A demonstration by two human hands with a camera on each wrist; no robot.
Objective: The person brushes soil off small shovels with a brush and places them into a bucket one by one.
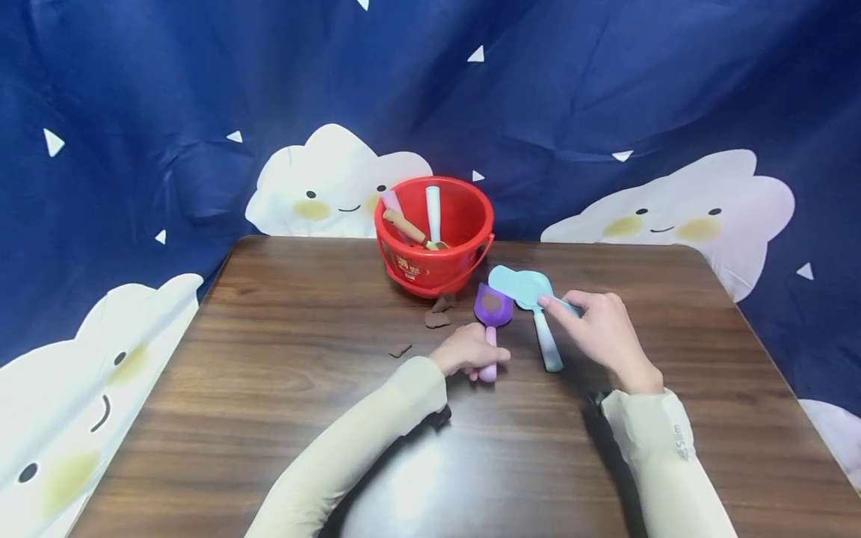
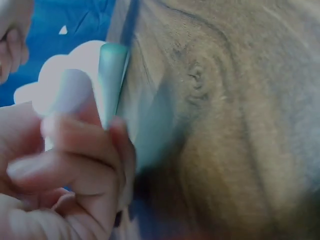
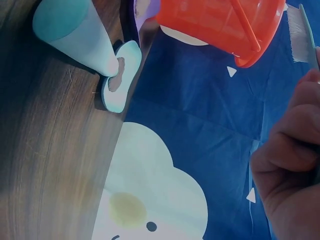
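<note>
My left hand (image 1: 471, 348) grips the pink handle of a purple toy shovel (image 1: 483, 317), whose scoop carries a brown patch. My right hand (image 1: 603, 329) holds a light blue brush (image 1: 506, 282) by its handle; pale bristles show on the brush (image 3: 300, 37) in the right wrist view. Beneath the brush, a light blue toy shovel (image 1: 548, 347) lies on the table, its scoop partly covered in the head view. Brown matter lies in that blue shovel (image 3: 132, 57) in the right wrist view. Fingers hide part of the pink handle.
A red bucket (image 1: 430, 270) stands at the back of the wooden table (image 1: 303, 388), with a pink, a white and a wooden handle inside. Several flat brown pieces (image 1: 437, 320) lie before it. A blue cloud-patterned cloth (image 1: 525, 97) hangs behind the table.
</note>
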